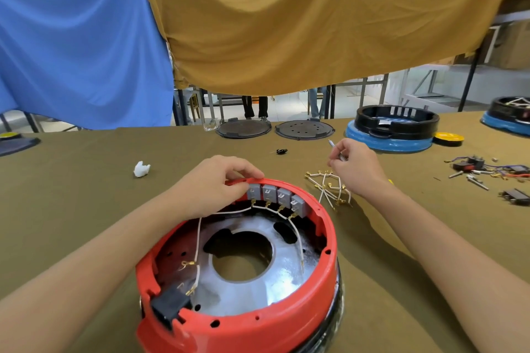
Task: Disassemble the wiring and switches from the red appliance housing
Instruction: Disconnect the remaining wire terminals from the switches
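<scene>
Switches (pixel 276 196), four grey ones in a row, still sit wired inside the far rim of the red housing (pixel 238 321) at the near edge of the surface. Left hand (pixel 213 183) curls over that rim beside them; right hand (pixel 354 165) pinches a thin metal tool (pixel 335 149). Steadying the rim while prying each terminal straight off should spare the white wires (pixel 198 238).

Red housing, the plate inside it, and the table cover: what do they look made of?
Red housing: likely moulded plastic, smooth with a soft sheen, moulded ribs and holes. Plate: seemingly bare metal, silvery with bright glare. Table cover: olive cloth, matte, with folds beside the housing.
</scene>
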